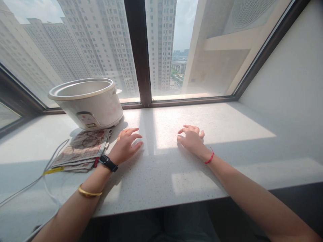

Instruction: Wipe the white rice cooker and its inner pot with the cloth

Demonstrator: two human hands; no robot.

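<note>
My left hand [126,144] is over the pale speckled sill [151,181], fingers apart and bent, holding nothing. It is nearest to a folded patterned cloth [83,148] on its left. Behind that cloth stands a white rice cooker [101,109] without a lid, its inside mostly hidden from this angle; the front panel faces me. My right hand [191,138] rests at the sill to the right, fingers spread and curved, with nothing in it. A dark watch [108,162] and a gold bangle [89,192] are on my left arm, a red string bracelet [210,157] on my right wrist.
A white cord [47,188] with a yellow tag [54,170] runs along the left side of the sill. Dark window frames [138,50] rise at the back, and a white wall [287,84] bounds the right. The sill's front edge lies close to me.
</note>
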